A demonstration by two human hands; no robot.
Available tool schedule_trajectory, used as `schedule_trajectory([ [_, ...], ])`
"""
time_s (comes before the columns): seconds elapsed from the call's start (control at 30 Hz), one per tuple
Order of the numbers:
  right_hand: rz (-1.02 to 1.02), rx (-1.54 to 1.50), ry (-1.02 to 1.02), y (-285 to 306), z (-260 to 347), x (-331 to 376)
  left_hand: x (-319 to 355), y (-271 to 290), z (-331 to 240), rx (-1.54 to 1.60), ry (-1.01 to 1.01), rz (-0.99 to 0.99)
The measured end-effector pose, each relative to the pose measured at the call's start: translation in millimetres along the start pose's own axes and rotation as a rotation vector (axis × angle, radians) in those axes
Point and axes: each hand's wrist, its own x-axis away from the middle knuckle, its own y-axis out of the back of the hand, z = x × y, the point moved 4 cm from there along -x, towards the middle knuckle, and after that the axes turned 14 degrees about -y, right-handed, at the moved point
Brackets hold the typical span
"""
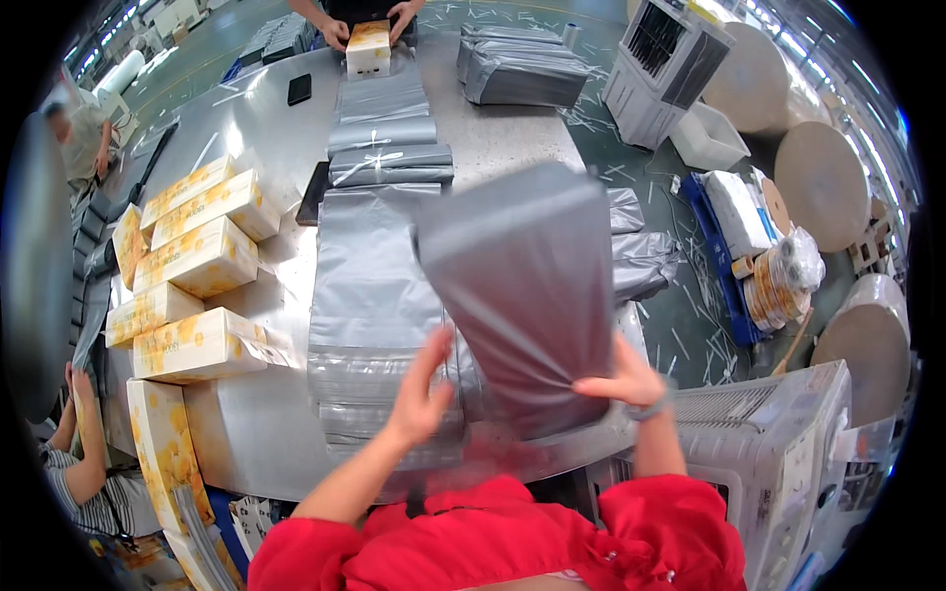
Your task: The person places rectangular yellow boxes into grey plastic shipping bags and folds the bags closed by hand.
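Observation:
A grey plastic mailer bag (527, 286), boxy at its far end and gathered into creases at its near end, is raised in front of me, slightly blurred. At its lower right corner my right hand (626, 382) pinches the film between thumb and fingers. My left hand (422, 394), its fingers apart, hovers beside the bag's left side over a stack of flat grey bags (374, 276); it holds nothing. What fills the raised bag, if anything, is hidden.
Several white-and-yellow patterned boxes (197, 258) lie at the left of the metal table (232, 414). Grey wrapped bundles (522, 69) rest at the far right. Across the table, another person's hands (402, 18) hold a similar box (369, 44). Machines and large rolls stand right.

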Motion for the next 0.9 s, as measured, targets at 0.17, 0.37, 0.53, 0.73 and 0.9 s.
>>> schedule_trajectory([
  [0.17, -0.509, 1.261, 0.109, 58, -4, 55, -149, 3, 107, 0.372, 0.426, -0.134],
  [0.37, -0.446, 1.271, 0.236, 88, -1, -42, -173, 2, 81, 0.091, 0.37, 0.041],
  [0.53, -0.559, 1.392, 0.317, 156, 4, -124, -90, 139, -21, -0.583, -0.078, 0.12],
  [0.73, -0.748, 1.305, 0.495, 66, 38, -138, 74, 339, -126, -1.705, 0.545, 0.548],
  [0.9, -0.4, 0.919, 0.587, -132, 42, -118, 88, 390, -89, -1.646, 0.405, 0.339],
])
